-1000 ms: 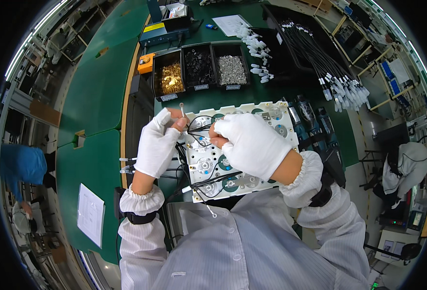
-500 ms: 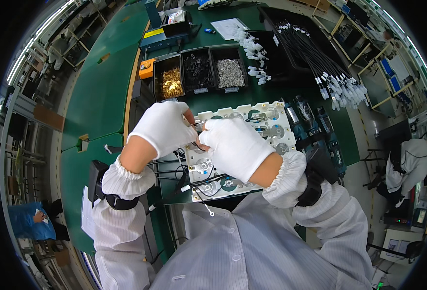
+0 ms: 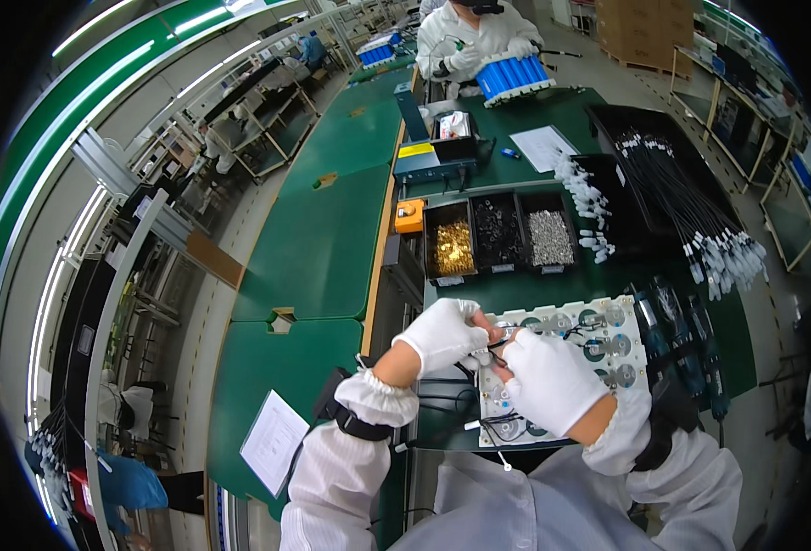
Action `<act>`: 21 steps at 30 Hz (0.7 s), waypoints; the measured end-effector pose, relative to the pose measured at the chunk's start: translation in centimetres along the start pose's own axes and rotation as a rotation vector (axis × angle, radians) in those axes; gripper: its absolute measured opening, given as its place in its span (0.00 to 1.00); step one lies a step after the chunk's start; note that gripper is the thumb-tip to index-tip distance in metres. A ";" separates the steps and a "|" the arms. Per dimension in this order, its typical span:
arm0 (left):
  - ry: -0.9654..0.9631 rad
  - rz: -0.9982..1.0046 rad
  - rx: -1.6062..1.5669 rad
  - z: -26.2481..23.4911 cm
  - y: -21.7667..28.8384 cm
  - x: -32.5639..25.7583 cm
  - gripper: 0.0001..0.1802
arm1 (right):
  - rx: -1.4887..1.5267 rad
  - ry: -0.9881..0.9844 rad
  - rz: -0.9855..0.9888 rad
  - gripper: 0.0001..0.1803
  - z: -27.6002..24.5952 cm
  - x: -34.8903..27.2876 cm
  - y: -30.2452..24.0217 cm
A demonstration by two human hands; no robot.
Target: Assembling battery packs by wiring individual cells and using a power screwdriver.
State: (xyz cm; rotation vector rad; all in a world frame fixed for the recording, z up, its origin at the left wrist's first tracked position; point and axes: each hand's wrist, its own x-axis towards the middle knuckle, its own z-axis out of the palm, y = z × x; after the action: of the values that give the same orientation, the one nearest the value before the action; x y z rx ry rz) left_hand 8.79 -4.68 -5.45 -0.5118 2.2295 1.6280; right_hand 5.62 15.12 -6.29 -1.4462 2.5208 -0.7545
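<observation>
Plate: the rectangular off-white, plastic-looking plate (image 3: 604,360) lies below both hands at the near edge of the smooth green bench top (image 3: 621,277); its far edge is notched, its face set with round openings and clear, glossy fittings.
Left glove: the left hand (image 3: 444,336), in white fabric with bare fingertips, reaches to the plate's ten o'clock, thumb and fingers pinched on slender, flexible black wires (image 3: 498,346).
Right glove: the right hand (image 3: 552,384), gloved alike, lies over the plate's middle, thumb and forefinger bent in and pinching the same wires; its other fingers are hidden.
Wire work: the step in hand appears to be arranging or joining leads by fingertip; which, is too small to tell.
Next grip: any move from here calls, I judge, for a light two-handed pinch and loose leads kept from snagging.
Loose lead: a shiny metal ring terminal (image 3: 506,466) hangs past the plate's seven o'clock edge.
Bins: at eleven o'clock, black rectangular bins hold gleaming gold-coloured metal pieces (image 3: 453,248), matte black pieces (image 3: 497,234) and grainy silver pieces (image 3: 549,237).
Cables: black rubbery-looking cables with translucent white end caps (image 3: 722,262) fan out toward one o'clock.
Tools: slim teal-and-black hand tools (image 3: 690,367) lie at three o'clock.
</observation>
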 end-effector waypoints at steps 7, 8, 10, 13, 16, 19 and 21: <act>0.344 0.235 -0.116 1.0 -3.1 -0.3 0.08 | -0.426 0.251 -0.226 0.05 0.5 0.0 -0.9; 0.346 0.239 -0.116 1.2 -3.3 -0.4 0.08 | -0.431 0.258 -0.227 0.04 0.3 -0.1 -1.4; 0.388 0.389 -0.214 1.4 -3.7 -0.5 0.07 | -0.438 0.268 -0.227 0.05 0.1 -0.2 -2.1; 0.445 0.348 -0.192 1.4 -3.4 -1.0 0.08 | -0.426 0.257 -0.117 0.04 -0.1 -0.5 -2.9; 0.493 0.343 -0.209 1.8 -3.5 -0.9 0.09 | -0.254 0.156 -0.043 0.04 -0.1 -0.8 -3.3; 0.523 0.346 -0.197 2.4 -3.6 -0.1 0.10 | -0.178 0.182 -0.060 0.11 0.6 -0.9 -3.1; 0.559 0.355 -0.188 3.1 -3.4 0.6 0.11 | -0.191 0.153 -0.072 0.11 0.8 -0.7 -3.6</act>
State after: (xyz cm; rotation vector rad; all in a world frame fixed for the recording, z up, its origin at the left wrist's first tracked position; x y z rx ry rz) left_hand 10.04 -2.74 -9.48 -0.7274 2.6995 2.0922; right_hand 9.05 13.98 -5.28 -1.6037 2.7348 -0.6755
